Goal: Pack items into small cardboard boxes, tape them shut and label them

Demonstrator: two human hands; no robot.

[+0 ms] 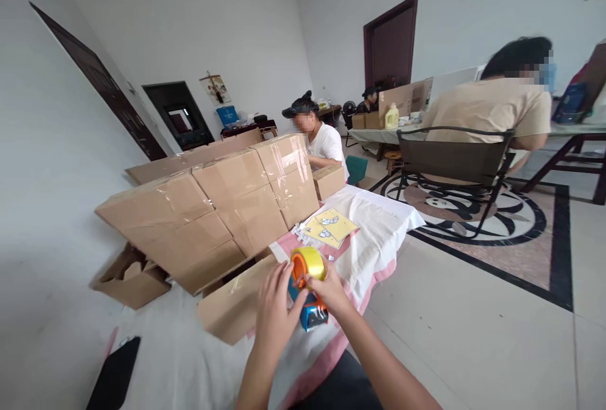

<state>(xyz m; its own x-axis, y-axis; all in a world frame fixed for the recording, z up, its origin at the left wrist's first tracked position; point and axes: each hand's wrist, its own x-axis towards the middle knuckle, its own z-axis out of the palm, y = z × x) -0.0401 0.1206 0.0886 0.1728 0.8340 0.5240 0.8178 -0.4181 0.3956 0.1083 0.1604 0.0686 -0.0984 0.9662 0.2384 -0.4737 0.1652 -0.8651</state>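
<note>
Both of my hands are on a blue and orange tape dispenser (313, 318) that carries a roll of yellow tape (314, 261). On its left side, my left hand (276, 299) is closed about it, with the thumb near the orange core. Gripping from the right, my right hand (329, 287) has its thumb by the roll. Parts of the dispenser are hidden behind my fingers. Just beyond lie yellow printed sheets (330, 227) with white cartoon figures. An open cardboard box (237, 302) sits beside my left hand.
Stacked, taped cardboard boxes (237, 198) form a wall at the left. A white and pink cloth (379, 239) covers the table. A black flat object (113, 375) lies at lower left. One person (329, 144) sits behind the boxes; another (483, 107) sits at a right-hand table.
</note>
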